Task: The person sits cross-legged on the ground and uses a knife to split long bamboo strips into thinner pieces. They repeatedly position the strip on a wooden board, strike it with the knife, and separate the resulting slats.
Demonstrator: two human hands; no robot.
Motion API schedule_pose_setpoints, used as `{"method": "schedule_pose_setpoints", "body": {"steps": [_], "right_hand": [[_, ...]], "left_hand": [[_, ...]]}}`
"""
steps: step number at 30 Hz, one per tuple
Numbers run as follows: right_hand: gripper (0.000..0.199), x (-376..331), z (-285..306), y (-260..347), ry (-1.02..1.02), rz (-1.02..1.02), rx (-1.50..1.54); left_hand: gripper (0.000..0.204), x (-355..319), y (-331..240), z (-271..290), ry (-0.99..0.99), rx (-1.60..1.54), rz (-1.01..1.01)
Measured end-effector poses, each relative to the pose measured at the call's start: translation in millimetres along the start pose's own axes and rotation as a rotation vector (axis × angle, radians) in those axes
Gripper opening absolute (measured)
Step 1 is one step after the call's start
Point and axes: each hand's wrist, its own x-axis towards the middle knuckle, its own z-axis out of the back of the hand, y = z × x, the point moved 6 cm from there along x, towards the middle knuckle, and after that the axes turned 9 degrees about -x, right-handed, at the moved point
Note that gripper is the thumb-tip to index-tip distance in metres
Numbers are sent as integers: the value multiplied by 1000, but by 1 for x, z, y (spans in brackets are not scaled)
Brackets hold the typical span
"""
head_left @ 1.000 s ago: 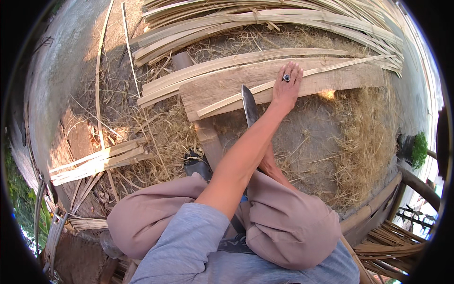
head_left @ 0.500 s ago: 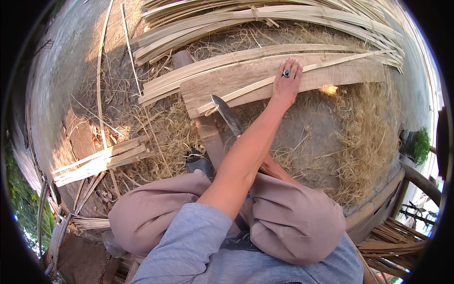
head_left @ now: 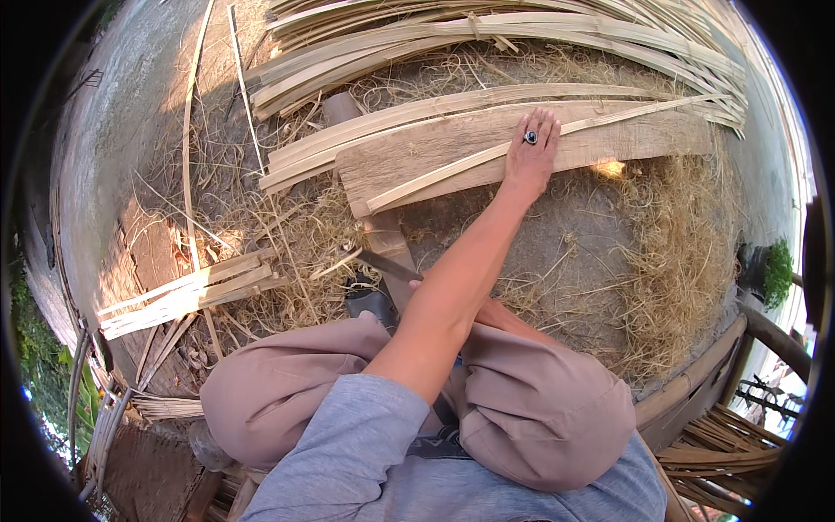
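Fingers of the left hand lie spread, pinning a thin pale bamboo strip on the worn wooden plank — a dark blade waits nearer the knees; right hand's grip hidden, cannot tell.

Right hand — and knife handle — hidden behind the forearm.

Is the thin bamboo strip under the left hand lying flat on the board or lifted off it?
Flat. The long pale bamboo strip lies along the weathered wooden board, pressed down by the ringed left hand.
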Motion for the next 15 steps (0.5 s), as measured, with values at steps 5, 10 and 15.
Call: {"method": "schedule_pose_setpoints", "body": {"steps": [5,10,15], "right_hand": [[36,-8,30,20,-59,97,353],[26,-25,54,-3,-218,-83,269],[26,-19,92,3,-422,-200,225]], "left_hand": [[68,1,17,22,-280,-379,52],[16,25,7,28,-168,-150,43],[9,29,5,28,-336,-203,-19]]}}
